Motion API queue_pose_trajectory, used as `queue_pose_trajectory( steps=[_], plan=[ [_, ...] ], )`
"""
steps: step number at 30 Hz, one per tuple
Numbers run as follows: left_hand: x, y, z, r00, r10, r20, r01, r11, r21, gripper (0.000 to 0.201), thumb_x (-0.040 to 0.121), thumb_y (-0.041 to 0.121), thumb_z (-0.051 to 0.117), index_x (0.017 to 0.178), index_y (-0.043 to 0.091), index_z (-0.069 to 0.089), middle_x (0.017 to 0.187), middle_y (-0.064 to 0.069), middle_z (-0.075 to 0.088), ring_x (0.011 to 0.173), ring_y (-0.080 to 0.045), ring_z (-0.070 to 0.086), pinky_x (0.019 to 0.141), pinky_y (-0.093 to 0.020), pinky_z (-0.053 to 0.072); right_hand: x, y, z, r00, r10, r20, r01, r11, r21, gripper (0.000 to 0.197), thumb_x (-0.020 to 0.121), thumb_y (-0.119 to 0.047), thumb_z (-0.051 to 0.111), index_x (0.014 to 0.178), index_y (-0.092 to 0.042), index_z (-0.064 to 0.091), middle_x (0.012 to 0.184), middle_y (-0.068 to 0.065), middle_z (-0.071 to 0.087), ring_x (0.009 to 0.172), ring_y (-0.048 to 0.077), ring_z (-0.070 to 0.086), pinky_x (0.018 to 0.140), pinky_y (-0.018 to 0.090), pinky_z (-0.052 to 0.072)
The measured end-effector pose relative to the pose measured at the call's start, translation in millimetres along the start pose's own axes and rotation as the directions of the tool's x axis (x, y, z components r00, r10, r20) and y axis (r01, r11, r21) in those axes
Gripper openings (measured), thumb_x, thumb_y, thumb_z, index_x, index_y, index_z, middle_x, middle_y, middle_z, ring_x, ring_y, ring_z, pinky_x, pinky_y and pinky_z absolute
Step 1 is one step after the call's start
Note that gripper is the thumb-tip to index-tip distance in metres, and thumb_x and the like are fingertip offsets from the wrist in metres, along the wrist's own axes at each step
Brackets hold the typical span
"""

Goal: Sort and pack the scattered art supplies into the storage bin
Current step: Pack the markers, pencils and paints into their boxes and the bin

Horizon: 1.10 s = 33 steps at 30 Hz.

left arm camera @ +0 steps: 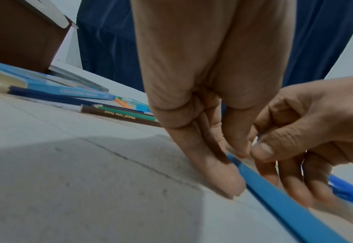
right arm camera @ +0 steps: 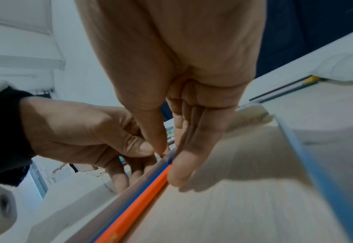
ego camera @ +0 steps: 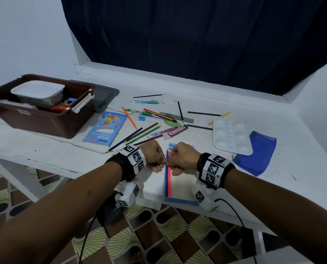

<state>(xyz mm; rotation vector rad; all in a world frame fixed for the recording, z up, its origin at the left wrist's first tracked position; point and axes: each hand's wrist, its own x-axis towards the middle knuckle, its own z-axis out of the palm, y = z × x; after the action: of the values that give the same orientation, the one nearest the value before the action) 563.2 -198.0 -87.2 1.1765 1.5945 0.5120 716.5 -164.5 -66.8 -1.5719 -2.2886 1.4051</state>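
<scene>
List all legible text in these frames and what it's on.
"Ninso NEON COLOURED PENCILS": blue pencil box lid.
"COLOURED PENCILS": same lid's edge, left wrist view.
"Nins": cut-off label on open pencil tray.
Gold lettering on brown pencil: too blurred.
Wristband tags: patterns, no words.

This looks like a room in a home used as a hobby or study corner; a rough white-painted surface runs along a white wall under a dark navy fabric curtain; the floor below has patterned tiles in brown, black and pale green fan shapes; a brown plastic storage bin, a blue box of neon coloured pencils, loose coloured pencils and a white plastic paint palette lie about as everyday craft things.
</scene>
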Motion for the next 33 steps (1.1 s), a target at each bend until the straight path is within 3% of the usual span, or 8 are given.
queue_pose_trajectory(
  steps=[4,8,13,17,21,26,29,33],
  plan=[
    [-6.2,-1.3,-22.6,0.999,0.039,-0.007,-0.038,0.993,0.113,0.016,0.092,-0.003,0.055,0.084,-0.005,0.069,0.073,-0.017,0.066,0.058,-0.023,0.063,0.057,-0.031,0.057,2.1,-7.0,-14.5,0.998,-0.049,-0.035,0.045,0.995,-0.093,0.017,0.086,-0.002,0.059,0.081,0.013,0.066,0.073,0.027,0.068,0.052,0.027,0.062,0.051,0.031,0.052],
    [-8.1,-4.0,-68.5,0.963,0.138,-0.234,-0.038,0.922,0.385,0.014,0.087,0.007,0.062,0.083,0.009,0.076,0.074,-0.010,0.070,0.062,-0.021,0.064,0.063,-0.032,0.059,15.4,-22.4,-28.7,0.982,-0.187,-0.029,0.181,0.973,-0.145,0.018,0.088,-0.004,0.057,0.081,0.009,0.068,0.071,0.022,0.070,0.052,0.024,0.063,0.044,0.026,0.049],
    [1.3,-10.7,-115.3,0.893,0.227,-0.388,0.024,0.837,0.547,0.012,0.083,0.012,0.064,0.074,0.014,0.073,0.086,-0.004,0.072,0.084,-0.019,0.064,0.074,-0.027,0.050,56.4,-48.8,-27.3,0.948,-0.314,-0.041,0.290,0.913,-0.287,0.017,0.089,-0.007,0.059,0.083,0.002,0.072,0.079,0.012,0.072,0.064,0.020,0.065,0.053,0.024,0.051],
    [8.4,-13.1,-122.9,0.906,0.210,-0.368,0.042,0.820,0.571,0.008,0.082,0.010,0.068,0.076,0.012,0.073,0.082,-0.004,0.071,0.082,-0.017,0.063,0.068,-0.021,0.041,86.5,-67.9,-13.2,0.918,-0.393,0.050,0.367,0.795,-0.482,0.017,0.088,-0.009,0.060,0.093,-0.012,0.076,0.094,0.001,0.073,0.084,0.014,0.064,0.072,0.025,0.049],
    [20.2,-13.8,-126.9,0.945,0.167,-0.282,0.034,0.807,0.590,0.008,0.078,0.009,0.074,0.085,0.010,0.077,0.089,-0.007,0.074,0.084,-0.018,0.066,0.069,-0.023,0.045,109.4,-71.0,2.5,0.915,-0.366,0.167,0.382,0.661,-0.646,0.024,0.085,-0.011,0.060,0.104,-0.017,0.073,0.107,0.003,0.069,0.099,0.022,0.063,0.084,0.032,0.052],
    [29.7,-10.9,-133.7,0.968,0.146,-0.202,0.014,0.779,0.627,0.013,0.076,0.018,0.080,0.085,0.010,0.077,0.086,-0.007,0.074,0.077,-0.017,0.064,0.067,-0.023,0.046,120.0,-70.4,7.0,0.901,-0.363,0.239,0.416,0.560,-0.716,0.019,0.088,-0.015,0.064,0.105,-0.017,0.070,0.106,0.005,0.066,0.098,0.024,0.061,0.076,0.028,0.045],
    [34.8,-10.1,-133.3,0.970,0.163,-0.180,0.003,0.735,0.678,0.021,0.071,0.029,0.084,0.069,0.014,0.070,0.082,-0.007,0.071,0.079,-0.021,0.064,0.065,-0.025,0.045,114.7,-71.4,-1.4,0.886,-0.410,0.219,0.428,0.538,-0.726,0.015,0.089,-0.018,0.062,0.101,-0.018,0.071,0.103,0.003,0.065,0.096,0.021,0.058,0.074,0.027,0.041],
    [38.4,-4.8,-121.6,0.962,0.205,-0.182,0.015,0.624,0.781,0.023,0.079,0.030,0.075,0.078,0.015,0.058,0.085,-0.011,0.063,0.080,-0.028,0.061,0.072,-0.034,0.054,94.3,-68.6,-23.5,0.860,-0.498,0.113,0.433,0.594,-0.678,0.019,0.090,-0.019,0.056,0.099,-0.020,0.073,0.095,-0.003,0.068,0.084,0.015,0.060,0.075,0.029,0.046]
  ],
)
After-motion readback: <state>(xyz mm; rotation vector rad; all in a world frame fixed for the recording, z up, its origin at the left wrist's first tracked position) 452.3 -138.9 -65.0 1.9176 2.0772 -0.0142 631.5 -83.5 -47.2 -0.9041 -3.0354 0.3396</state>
